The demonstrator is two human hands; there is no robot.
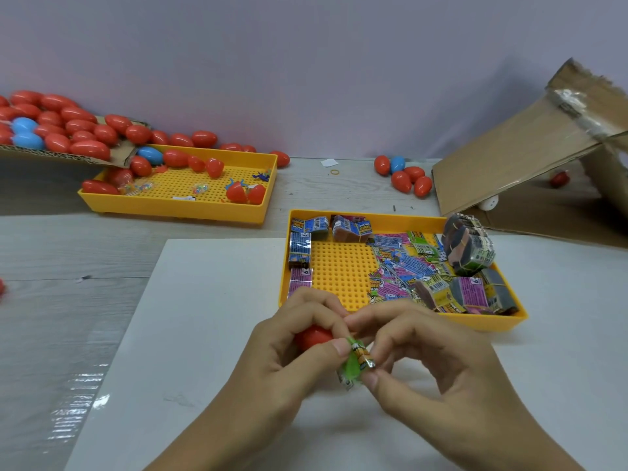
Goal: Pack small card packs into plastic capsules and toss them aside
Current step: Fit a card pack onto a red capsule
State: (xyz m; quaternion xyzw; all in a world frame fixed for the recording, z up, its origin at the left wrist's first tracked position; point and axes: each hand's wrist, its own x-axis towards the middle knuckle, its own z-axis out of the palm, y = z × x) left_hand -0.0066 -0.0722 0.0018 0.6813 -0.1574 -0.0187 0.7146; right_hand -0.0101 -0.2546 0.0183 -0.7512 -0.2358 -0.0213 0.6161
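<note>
left hand grip: curled round red capsule | right hand grip: pinches green card pack, seemingly folded

Bright, even light – soft shadows, edges bowed, slight blur.

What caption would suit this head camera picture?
Left hand holding a red capsule, right hand pinching a green card pack.

The left hand covers most of the red capsule; whether it is open cannot be told. Pack print is illegible. Box cut off at right edge; the object beneath is possibly a capsule.
</note>
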